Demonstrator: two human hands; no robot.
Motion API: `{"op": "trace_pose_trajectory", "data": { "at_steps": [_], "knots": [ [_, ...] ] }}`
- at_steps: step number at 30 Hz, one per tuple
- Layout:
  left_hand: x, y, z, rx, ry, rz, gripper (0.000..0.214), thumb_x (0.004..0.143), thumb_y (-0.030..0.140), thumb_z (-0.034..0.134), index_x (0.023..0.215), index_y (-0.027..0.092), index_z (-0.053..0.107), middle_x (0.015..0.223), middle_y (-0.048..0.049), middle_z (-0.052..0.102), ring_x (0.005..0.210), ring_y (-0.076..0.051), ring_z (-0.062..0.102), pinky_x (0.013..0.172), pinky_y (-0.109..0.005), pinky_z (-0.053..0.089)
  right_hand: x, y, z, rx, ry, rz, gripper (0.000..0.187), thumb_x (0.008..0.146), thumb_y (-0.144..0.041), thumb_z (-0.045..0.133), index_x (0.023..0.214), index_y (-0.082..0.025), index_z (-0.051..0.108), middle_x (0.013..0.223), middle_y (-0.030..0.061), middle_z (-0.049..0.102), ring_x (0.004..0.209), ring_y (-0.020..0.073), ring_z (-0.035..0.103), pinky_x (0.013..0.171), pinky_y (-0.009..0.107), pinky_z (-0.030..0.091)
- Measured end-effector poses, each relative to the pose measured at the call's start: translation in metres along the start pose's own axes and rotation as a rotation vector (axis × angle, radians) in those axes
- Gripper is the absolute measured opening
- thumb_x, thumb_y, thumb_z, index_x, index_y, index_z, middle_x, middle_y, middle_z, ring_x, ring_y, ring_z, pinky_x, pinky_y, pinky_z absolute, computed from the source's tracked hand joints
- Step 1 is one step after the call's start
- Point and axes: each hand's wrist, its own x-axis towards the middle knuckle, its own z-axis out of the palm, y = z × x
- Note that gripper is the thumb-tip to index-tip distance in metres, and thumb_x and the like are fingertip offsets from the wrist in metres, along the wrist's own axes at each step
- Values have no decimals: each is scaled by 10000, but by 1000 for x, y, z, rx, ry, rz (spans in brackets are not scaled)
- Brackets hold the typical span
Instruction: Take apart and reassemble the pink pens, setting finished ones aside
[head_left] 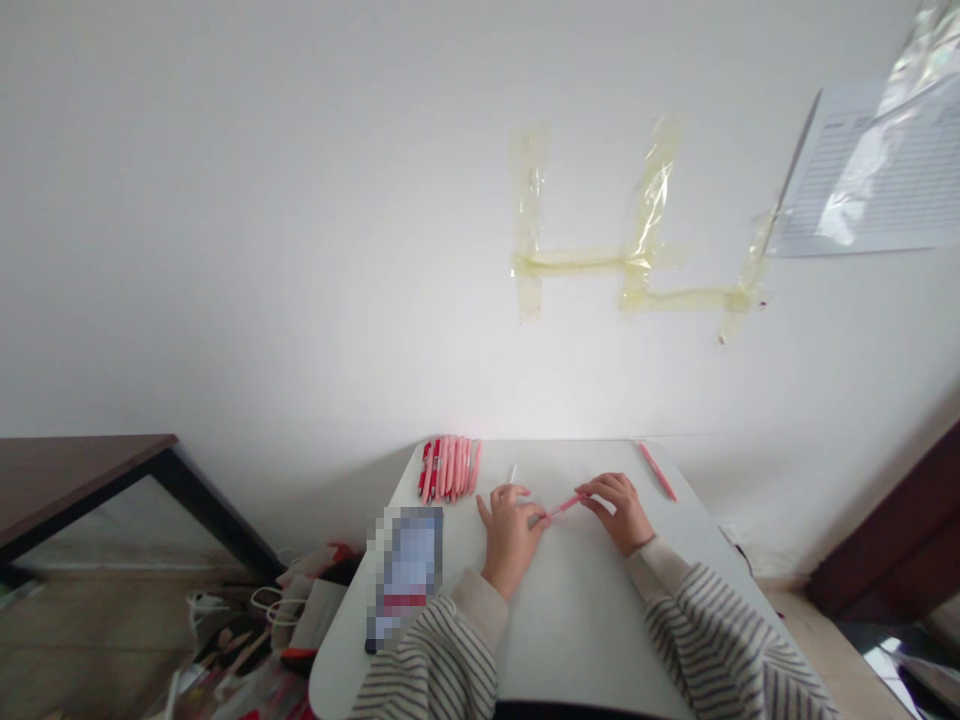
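White bench (574,620) against wall (300,250). Left hand (513,538) and right hand (618,510) pinch opposite ends of pink pen (568,504), grips narrow. Pen row (449,468) at far left.

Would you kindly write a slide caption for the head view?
Left hand and right hand holding a slim pink pen above a white table, with red and pink pens lined up.

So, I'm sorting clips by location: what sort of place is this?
Probably a makeshift indoor workspace, at home or in an office; I can't tell which. A row of pens lies on a white table by the wall, where a lined sheet is taped up.
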Motion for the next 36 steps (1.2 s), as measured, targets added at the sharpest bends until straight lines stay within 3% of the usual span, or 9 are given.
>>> {"op": "trace_pose_trajectory", "data": {
  "at_steps": [36],
  "knots": [
    [-1,4,-2,28,2,5,44,789,307,791,816,342,792,1210,-28,666,1290,-303,475,1179,-770,121,1,7,2,53,-33,73,230,954,-427,577,956,-293,764,914,55,770,958,259,651,935,453,492]
  ]
}}
